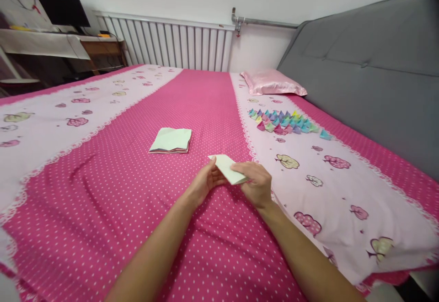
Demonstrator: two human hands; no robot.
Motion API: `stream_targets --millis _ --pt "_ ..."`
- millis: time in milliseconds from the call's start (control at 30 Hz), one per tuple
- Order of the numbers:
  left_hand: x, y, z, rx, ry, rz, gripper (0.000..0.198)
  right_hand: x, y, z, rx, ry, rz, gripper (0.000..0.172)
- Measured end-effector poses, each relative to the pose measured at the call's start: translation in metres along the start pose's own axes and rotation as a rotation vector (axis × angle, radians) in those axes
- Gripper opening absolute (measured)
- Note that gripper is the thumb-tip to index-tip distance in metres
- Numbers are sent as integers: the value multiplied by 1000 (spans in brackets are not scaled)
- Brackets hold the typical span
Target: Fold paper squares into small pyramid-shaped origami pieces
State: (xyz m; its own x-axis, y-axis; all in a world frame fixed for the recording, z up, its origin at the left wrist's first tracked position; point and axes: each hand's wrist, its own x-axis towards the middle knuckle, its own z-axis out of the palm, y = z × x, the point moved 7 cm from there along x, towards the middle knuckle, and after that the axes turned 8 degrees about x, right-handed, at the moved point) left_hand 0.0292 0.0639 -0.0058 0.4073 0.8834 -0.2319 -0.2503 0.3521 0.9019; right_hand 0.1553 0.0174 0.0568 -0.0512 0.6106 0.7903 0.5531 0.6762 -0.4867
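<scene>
A pale green sheet of folded paper (226,167) is held in the air above the bed, between both hands. My left hand (207,178) grips its left end, thumb on top and fingers underneath. At the right end, my right hand (255,181) pinches the paper with the thumb over it. Ahead and to the left lies a stack of square paper (170,140) with a pale green sheet on top. Several small folded paper boats (284,122) in blue, green, pink, purple and yellow stand grouped in rows on the right.
Under everything spreads a pink bed cover (137,192) with white dots and printed trees. A pink pillow (272,82) rests by the grey headboard (360,50). Beyond the bed are a white radiator (168,41) and a desk (99,48) with a monitor (61,5).
</scene>
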Motion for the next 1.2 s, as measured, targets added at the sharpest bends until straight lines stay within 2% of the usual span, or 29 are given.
stream_targets --millis 67,200,300,400,500,700,800,933,1033,1200 --pt "0 2 -4 -102 58 -9 34 -2 -11 12 -43 -108 -93 34" --pt "-2 7 -18 -90 169 2 15 -3 -18 21 -88 -217 -169 33" --pt "-3 10 -23 -61 191 13 13 -1 -14 19 -61 -235 -142 34" --pt "-4 12 -25 -24 204 4 13 3 -7 15 -7 -208 -54 26" --pt "-4 10 -21 16 151 -18 16 5 0 10 50 -166 31 19" --pt "-5 7 -12 47 38 -23 21 3 12 12 158 -171 165 13" --pt "-8 12 -1 41 -84 28 26 2 19 12 201 -136 251 10" --pt "-13 18 14 22 -267 115 43 -2 33 12 280 -71 426 17" --pt "-14 15 16 114 -272 134 49 -5 38 13 298 -66 495 21" --pt "-8 6 16 110 -191 124 32 -8 37 16 316 -94 531 22"
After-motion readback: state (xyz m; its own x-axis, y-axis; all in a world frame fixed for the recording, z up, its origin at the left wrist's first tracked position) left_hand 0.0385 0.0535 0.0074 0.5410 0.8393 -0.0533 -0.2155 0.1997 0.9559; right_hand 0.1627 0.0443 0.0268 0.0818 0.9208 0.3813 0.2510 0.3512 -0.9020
